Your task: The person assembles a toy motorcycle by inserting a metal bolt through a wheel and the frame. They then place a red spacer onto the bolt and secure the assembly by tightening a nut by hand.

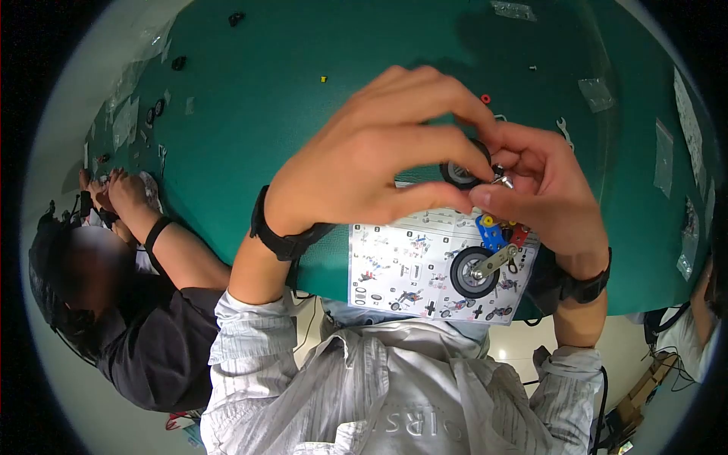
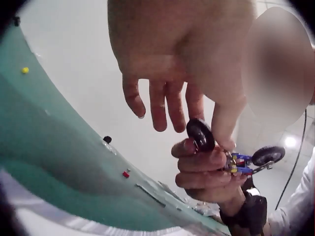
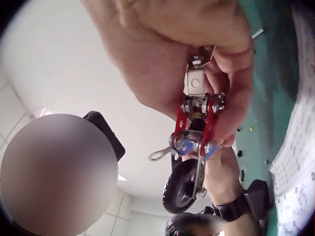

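Observation:
My right hand [image 1: 565, 201] grips a small metal model motorcycle [image 1: 493, 233] by its front part, over the instruction sheet. Red and blue plates, silver bolts and a bracket [image 3: 196, 82] show in the right wrist view. Its rear wheel [image 1: 457, 274] hangs toward my body, with a small open-ended metal link beside it. My left hand [image 1: 371, 155] reaches across from the left, its thumb and index finger curved around the front wheel [image 2: 201, 135] and the silver part beside it. The other left fingers stand loose and apart. The fingers partly hide the front end.
The printed instruction sheet [image 1: 394, 265] lies at the table's near edge. On the green table [image 1: 250, 144] lie a red ring [image 1: 486, 98], a wrench [image 1: 565, 130], a yellow piece [image 1: 324, 79] and plastic bags [image 1: 596, 95]. Another person [image 1: 144, 334] works at the left.

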